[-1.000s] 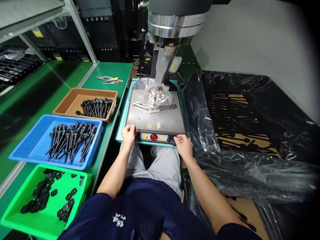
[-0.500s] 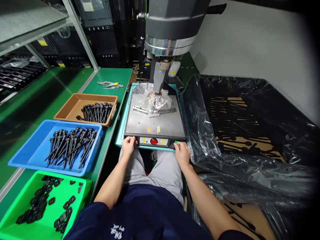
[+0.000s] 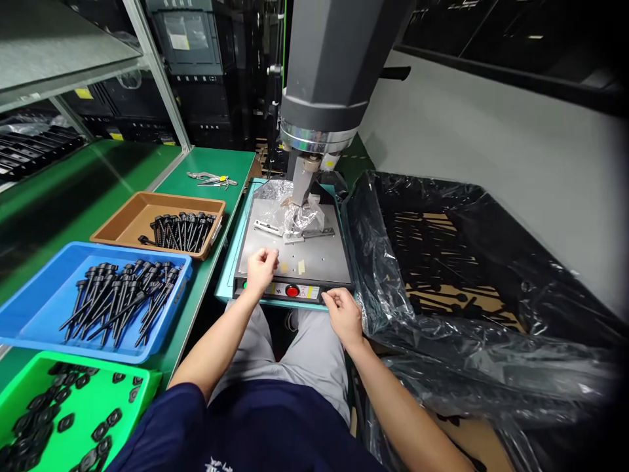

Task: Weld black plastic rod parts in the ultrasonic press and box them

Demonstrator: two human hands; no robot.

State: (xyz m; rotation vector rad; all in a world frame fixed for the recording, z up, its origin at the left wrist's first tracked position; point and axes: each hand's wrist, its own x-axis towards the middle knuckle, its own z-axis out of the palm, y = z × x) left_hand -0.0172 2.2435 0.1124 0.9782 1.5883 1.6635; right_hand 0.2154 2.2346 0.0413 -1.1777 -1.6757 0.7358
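Note:
My left hand (image 3: 261, 269) hovers over the front left part of the grey metal plate (image 3: 314, 262) of a press-like machine (image 3: 324, 72). Its fingers are curled in, and nothing shows in them. At the right end of the front control panel (image 3: 322, 293) is my right hand (image 3: 344, 316), fingers loosely closed with nothing visible inside. A red button (image 3: 292, 290) sits between the hands, and part of a green button (image 3: 244, 286) shows at left. The machine's tool head (image 3: 302, 180) reaches down to a fixture (image 3: 293, 237) wrapped in clear plastic (image 3: 314, 216).
On the green bench at left, a brown tray (image 3: 132, 219) and a blue tray (image 3: 37, 295) hold black stemmed parts. A green bin (image 3: 93, 387) has small black pieces. Pliers (image 3: 211, 178) lie behind. At right stands a plastic-lined box (image 3: 378, 262) of long black parts.
My left hand has lifted off the left end of the control panel and moved inward over the plate. My right hand has come off the right button but stays beside the panel. The view has shifted.

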